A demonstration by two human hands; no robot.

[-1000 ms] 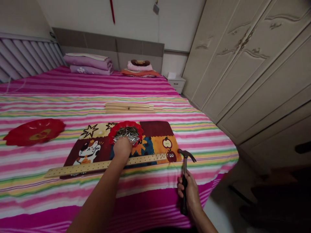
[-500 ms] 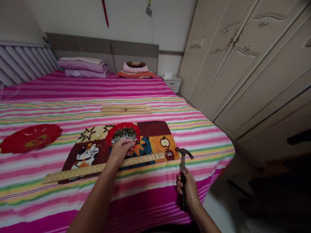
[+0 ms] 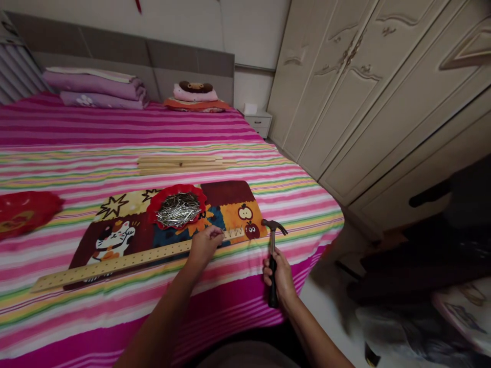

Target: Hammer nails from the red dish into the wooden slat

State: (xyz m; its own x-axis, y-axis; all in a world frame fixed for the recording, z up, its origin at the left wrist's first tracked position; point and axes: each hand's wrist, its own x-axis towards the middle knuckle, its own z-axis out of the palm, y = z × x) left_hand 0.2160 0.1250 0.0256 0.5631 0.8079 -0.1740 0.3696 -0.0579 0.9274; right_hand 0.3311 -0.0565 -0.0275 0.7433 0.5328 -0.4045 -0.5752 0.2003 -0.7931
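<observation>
Left hand (image 3: 205, 244) has come off the red dish (image 3: 177, 208) of nails and now sits over the strip (image 3: 126, 260), near its right end where a few nails already stand. A second ago it was dug into the nail pile; half a second ago it was lifting off the dish rim. Fingers are pinched together, thumb to fingertips, as if on a nail, but I cannot tell whether one is in there: too small.

Right hand (image 3: 281, 273) is clenched around the hammer (image 3: 272, 255) handle, head up, hanging just past the bed's near right edge. That grip and pose match the earlier frames.

The strip lies along the near edge of the cartoon mat (image 3: 169, 220), slanting from lower left to upper right, holes in a row. The dish sits on the mat behind it, just beyond my left hand.

My read: pick done, placing is in hand, with the hammer held ready beside the strip's end.

Elsewhere: more wooden slats (image 3: 180, 164) mid-bed, a second red dish (image 3: 23, 212) at the left edge, folded bedding (image 3: 94, 87) at the head.
</observation>
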